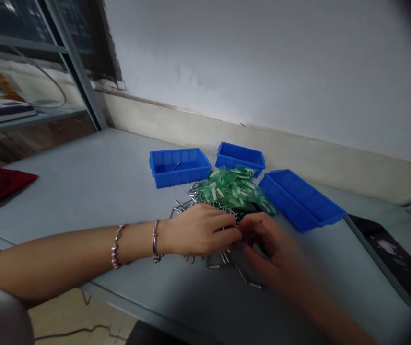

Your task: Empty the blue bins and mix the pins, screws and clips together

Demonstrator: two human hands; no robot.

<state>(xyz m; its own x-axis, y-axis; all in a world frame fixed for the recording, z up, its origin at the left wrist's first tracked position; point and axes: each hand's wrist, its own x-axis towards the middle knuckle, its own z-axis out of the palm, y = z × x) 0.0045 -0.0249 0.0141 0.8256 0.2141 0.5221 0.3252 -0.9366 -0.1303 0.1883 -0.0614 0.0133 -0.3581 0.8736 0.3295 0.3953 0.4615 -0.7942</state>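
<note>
My left hand (205, 231) and my right hand (272, 247) meet fingertip to fingertip over a heap in the middle of the table. Fingers of both hands are curled into a pinch. What lies between them is too small and hidden to make out. Under and around my left hand are thin metal rods (182, 207), some bent like hex keys. Just behind the hands rises a pile of small green plastic packets (227, 186) with white pieces showing. One bent rod (244, 277) lies at the heap's front edge.
Three blue bins stand round the heap: a left bin (182, 177) with a small metal piece inside, a back bin (239, 165) and a right bin (295, 206). A phone (388, 258) lies at right, a red bag (4, 186) far left. A wall runs behind the table (93, 177).
</note>
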